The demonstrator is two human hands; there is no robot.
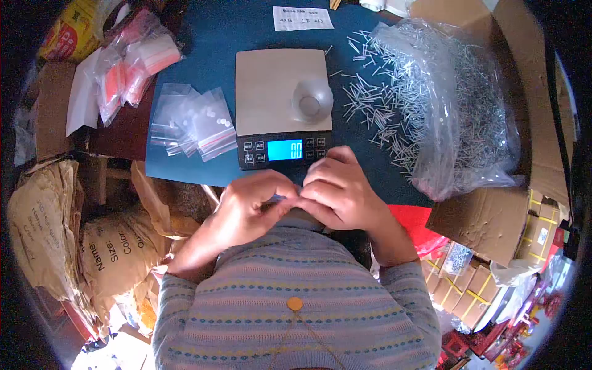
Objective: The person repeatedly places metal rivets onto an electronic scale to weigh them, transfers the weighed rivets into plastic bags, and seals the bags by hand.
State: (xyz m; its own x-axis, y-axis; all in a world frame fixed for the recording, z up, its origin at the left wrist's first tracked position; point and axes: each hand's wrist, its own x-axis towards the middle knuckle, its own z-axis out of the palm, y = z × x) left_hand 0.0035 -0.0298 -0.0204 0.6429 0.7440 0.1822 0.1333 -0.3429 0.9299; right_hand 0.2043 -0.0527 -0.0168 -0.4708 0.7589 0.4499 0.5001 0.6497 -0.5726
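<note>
My left hand [256, 203] and my right hand [336, 191] meet in front of the scale, both closed with the fingertips pinched together. Between them shows a little of what looks like a small clear plastic bag [302, 217]; the fingers hide most of it. Just beyond my hands is the digital scale [265, 92], its lit display [285, 150] reading 0.0. A small translucent cup [311, 102] stands on the right of its pan. Left of the scale, several clear zip bags [196, 120] lie overlapping, with small white pieces at one of them.
At right, a large clear plastic bag [441, 105] spills many screws [370, 105] onto the blue mat [203, 37]. Packs of red-edged bags [139, 61] lie at back left. A handwritten label [302, 18] lies behind the scale. Brown sacks [114, 246] and boxes [475, 296] flank me.
</note>
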